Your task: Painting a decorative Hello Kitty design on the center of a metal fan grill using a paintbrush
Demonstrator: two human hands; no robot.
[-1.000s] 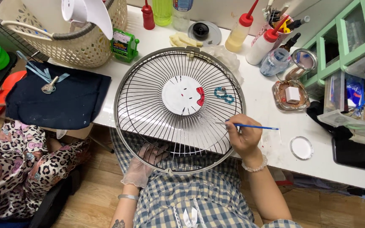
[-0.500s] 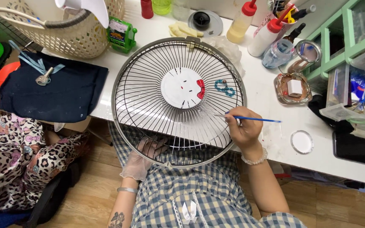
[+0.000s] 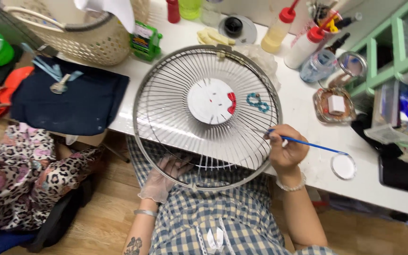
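While the left hand (image 3: 162, 179) steadies the fan guard (image 3: 166, 101), the right hand (image 3: 286, 148) pinches a paintbrush (image 3: 315, 145).

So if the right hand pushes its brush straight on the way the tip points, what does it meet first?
The right hand aims the blue brush leftward at the fan grille. The tip looks already at the wires near the rim, so probably those first, though depth is unclear.

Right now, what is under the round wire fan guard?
Through the fan guard wires: the gloved left hand at its lower edge, white table, teal beads, checked shirt. The centre disc hides what lies beneath.
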